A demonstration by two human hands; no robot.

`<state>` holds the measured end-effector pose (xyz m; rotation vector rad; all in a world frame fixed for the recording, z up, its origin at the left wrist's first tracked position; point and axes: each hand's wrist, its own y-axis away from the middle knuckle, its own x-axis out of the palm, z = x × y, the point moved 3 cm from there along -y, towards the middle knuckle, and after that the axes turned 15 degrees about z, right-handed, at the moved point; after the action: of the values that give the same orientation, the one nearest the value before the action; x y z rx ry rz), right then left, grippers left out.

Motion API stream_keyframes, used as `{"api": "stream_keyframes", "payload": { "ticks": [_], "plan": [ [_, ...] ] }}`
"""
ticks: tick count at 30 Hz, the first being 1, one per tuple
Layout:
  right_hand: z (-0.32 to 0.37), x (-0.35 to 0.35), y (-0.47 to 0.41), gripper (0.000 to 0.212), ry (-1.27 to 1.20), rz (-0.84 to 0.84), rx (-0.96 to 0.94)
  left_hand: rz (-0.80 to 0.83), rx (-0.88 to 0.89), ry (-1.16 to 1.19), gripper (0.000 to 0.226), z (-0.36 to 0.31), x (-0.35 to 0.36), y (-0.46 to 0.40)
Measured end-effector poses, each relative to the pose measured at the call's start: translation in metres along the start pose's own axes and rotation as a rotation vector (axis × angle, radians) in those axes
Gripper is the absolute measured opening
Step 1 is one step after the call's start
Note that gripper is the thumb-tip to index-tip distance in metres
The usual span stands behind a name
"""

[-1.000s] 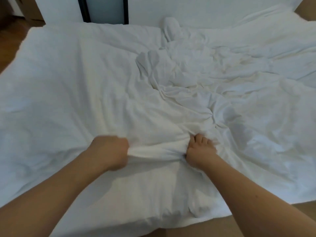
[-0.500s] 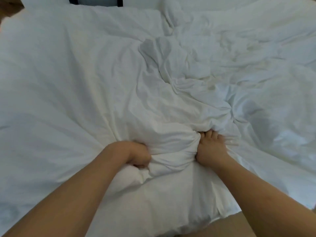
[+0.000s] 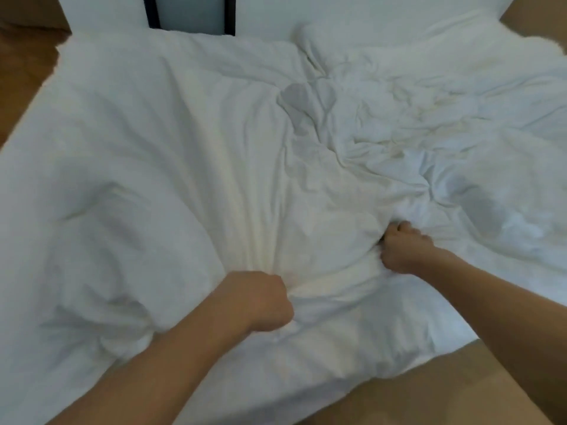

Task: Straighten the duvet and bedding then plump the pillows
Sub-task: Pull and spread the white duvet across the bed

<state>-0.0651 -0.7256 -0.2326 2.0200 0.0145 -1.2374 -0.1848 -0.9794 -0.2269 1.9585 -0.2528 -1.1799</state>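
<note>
White duvet (image 3: 190, 154) is lying across nearly the whole frame, covering the bed. Left half is sitting fairly smooth w/ long soft folds; right half & upper centre are bunching into tight creases and crumpled ridges.

Left hand (image 3: 260, 300), lower centre of frame, is gripping a gather of the duvet, fingers curled into a fist round the fabric. Pleats are fanning up & away from that fist toward the middle of the frame. Forearm is running in from the lower-left corner.

Right hand (image 3: 403, 248), right of centre & a bit higher in the frame, is also clutching a fold of the duvet, fingers curled in w/ knuckles showing on top. Forearm is coming in from the lower-right edge. Fabric betw. the two hands is puffing up in a rounded bulge; hands are apart, not touching each other.

Near edge of the duvet is hanging along the bottom of the frame, w/ a tan area showing below it at lower right; can't tell what that is.

Wood floor (image 3: 21, 65) is showing at upper left. At top of frame, a white wall (image 3: 368, 10) & a pale panel w/ dark vertical frame strips (image 3: 190, 10) are standing behind the bed. Pillows: can't pick any out for sure among the white bedding.
</note>
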Motion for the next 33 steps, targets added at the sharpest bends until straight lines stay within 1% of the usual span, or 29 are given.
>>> {"api": "stream_keyframes", "payload": {
  "ticks": [1, 2, 4, 5, 6, 7, 8, 9, 10, 11, 12, 13, 14, 16, 18, 19, 20, 21, 22, 24, 25, 26, 27, 28, 29, 30, 31, 32, 33],
  "plan": [
    [0.012, 0.008, 0.025, 0.051, 0.057, -0.108, -0.037, -0.089, -0.002, -0.077, 0.039, 0.003, 0.007, 0.014],
    [0.024, 0.014, 0.047, 0.047, 0.086, -0.254, -0.123, -0.227, 0.006, -0.125, 0.038, 0.007, 0.011, 0.030],
    [0.046, 0.022, 0.095, 0.038, -0.040, -0.576, -0.399, -0.586, -0.001, -0.152, 0.037, 0.020, 0.016, 0.069],
    [0.059, 0.027, 0.121, 0.033, -0.114, -0.667, -0.564, -0.775, -0.003, -0.082, 0.036, 0.028, 0.020, 0.092],
    [0.076, 0.032, 0.143, 0.033, -0.103, -0.663, -0.715, -0.932, -0.009, 0.053, 0.032, 0.039, 0.026, 0.114],
    [0.095, 0.037, 0.160, 0.041, -0.046, -0.570, -0.826, -1.028, -0.036, 0.191, 0.028, 0.052, 0.034, 0.130],
    [0.115, 0.045, 0.170, 0.055, 0.027, -0.448, -0.887, -1.045, -0.099, 0.274, 0.027, 0.065, 0.044, 0.137],
    [0.134, 0.052, 0.173, 0.069, 0.126, -0.326, -0.885, -0.968, -0.183, 0.298, 0.034, 0.077, 0.055, 0.138],
    [0.152, 0.058, 0.171, 0.078, 0.213, -0.240, -0.850, -0.859, -0.269, 0.242, 0.051, 0.088, 0.068, 0.131],
    [0.167, 0.061, 0.167, 0.080, 0.264, -0.195, -0.817, -0.741, -0.303, 0.158, 0.071, 0.097, 0.079, 0.120],
    [0.179, 0.057, 0.163, 0.075, 0.270, -0.173, -0.796, -0.652, -0.297, 0.109, 0.085, 0.103, 0.085, 0.108],
    [0.188, 0.051, 0.159, 0.067, 0.234, -0.151, -0.784, -0.601, -0.287, 0.078, 0.090, 0.106, 0.086, 0.098],
    [0.191, 0.042, 0.153, 0.057, 0.187, -0.126, -0.765, -0.586, -0.279, 0.062, 0.088, 0.107, 0.081, 0.090],
    [0.190, 0.017, 0.138, 0.042, 0.130, -0.039, -0.682, -0.564, -0.270, 0.001, 0.070, 0.100, 0.060, 0.082],
    [0.183, -0.006, 0.126, 0.028, 0.045, 0.143, -0.564, -0.563, -0.262, -0.012, 0.048, 0.101, 0.039, 0.083],
    [0.180, -0.013, 0.122, 0.020, 0.018, 0.243, -0.510, -0.526, -0.258, 0.021, 0.044, 0.104, 0.031, 0.081],
    [0.179, -0.017, 0.122, 0.016, 0.032, 0.332, -0.473, -0.419, -0.272, 0.022, 0.042, 0.108, 0.026, 0.081],
    [0.183, -0.019, 0.124, 0.017, 0.095, 0.401, -0.470, -0.255, -0.296, -0.015, 0.039, 0.110, 0.023, 0.086],
    [0.189, -0.019, 0.128, 0.022, 0.188, 0.449, -0.491, -0.100, -0.297, -0.057, 0.037, 0.111, 0.024, 0.092],
    [0.199, -0.015, 0.133, 0.036, 0.299, 0.573, -0.528, 0.113, -0.246, -0.027, 0.033, 0.114, 0.024, 0.105],
    [0.200, -0.017, 0.135, 0.039, 0.279, 0.676, -0.531, 0.136, -0.214, 0.034, 0.029, 0.116, 0.018, 0.111],
    [0.200, -0.023, 0.134, 0.038, 0.218, 0.777, -0.533, 0.068, -0.189, 0.092, 0.027, 0.119, 0.005, 0.113],
    [0.198, -0.034, 0.130, 0.034, 0.136, 0.837, -0.539, -0.097, -0.178, 0.137, 0.025, 0.122, -0.013, 0.110],
    [0.198, -0.047, 0.122, 0.028, 0.037, 0.824, -0.555, -0.299, -0.179, 0.174, 0.025, 0.125, -0.032, 0.107],
    [0.197, -0.062, 0.112, 0.023, -0.088, 0.737, -0.581, -0.501, -0.175, 0.215, 0.024, 0.126, -0.051, 0.099],
    [0.195, -0.078, 0.100, 0.020, -0.216, 0.578, -0.602, -0.645, -0.170, 0.240, 0.026, 0.125, -0.067, 0.087],
    [0.190, -0.094, 0.085, 0.022, -0.306, 0.359, -0.600, -0.720, -0.164, 0.230, 0.030, 0.123, -0.080, 0.070],
    [0.183, -0.107, 0.069, 0.031, -0.316, 0.105, -0.567, -0.722, -0.160, 0.198, 0.037, 0.119, -0.090, 0.050],
    [0.175, -0.114, 0.055, 0.042, -0.254, -0.111, -0.497, -0.685, -0.167, 0.153, 0.045, 0.118, -0.098, 0.028]
  ]
}}
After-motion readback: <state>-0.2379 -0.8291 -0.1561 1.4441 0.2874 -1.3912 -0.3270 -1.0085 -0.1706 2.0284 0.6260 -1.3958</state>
